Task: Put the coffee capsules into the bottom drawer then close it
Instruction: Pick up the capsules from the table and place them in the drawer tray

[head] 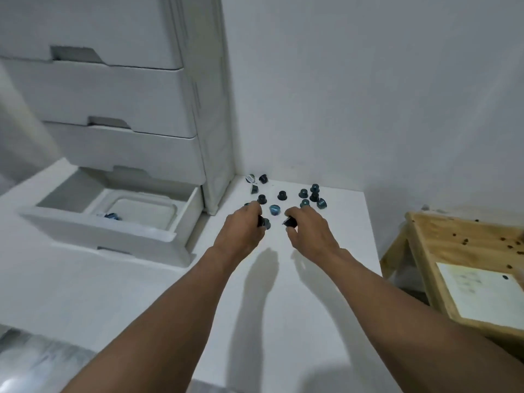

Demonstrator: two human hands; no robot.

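White worktop (pixel 283 321) under white walls, and both bare forearms reach out across it from the near edge. On the left, the left hand (pixel 241 228) is knuckles-up with its fingers curled round a dark capsule (pixel 265 222) that peeks out on the inner side. Whether it holds more than one, I cannot tell. Just beside it, the right hand (pixel 309 231) has a black capsule (pixel 289 221) pinched between thumb and fingers, lifted off the surface. The two hands are close together but apart. Just past them a light blue capsule (pixel 274 209) sits on the worktop between the fingertips. Beyond that, the loose coffee capsules (pixel 282 195) are scattered toward the back corner, dark and teal ones mixed, most resting on their wide ends. A foil-topped capsule (pixel 250 178) lies tipped right in the corner where the walls meet. Over on the left stands the white drawer unit (pixel 113 95), its upper drawers pushed in. Its bottom drawer (pixel 113 236) is pulled out wide, with a white tub (pixel 170 207) inside and a blue capsule (pixel 112 216) lying in it. Off the right edge of the worktop sits a wooden stool (pixel 442 236) with a sheet of paper (pixel 482 293) on it.
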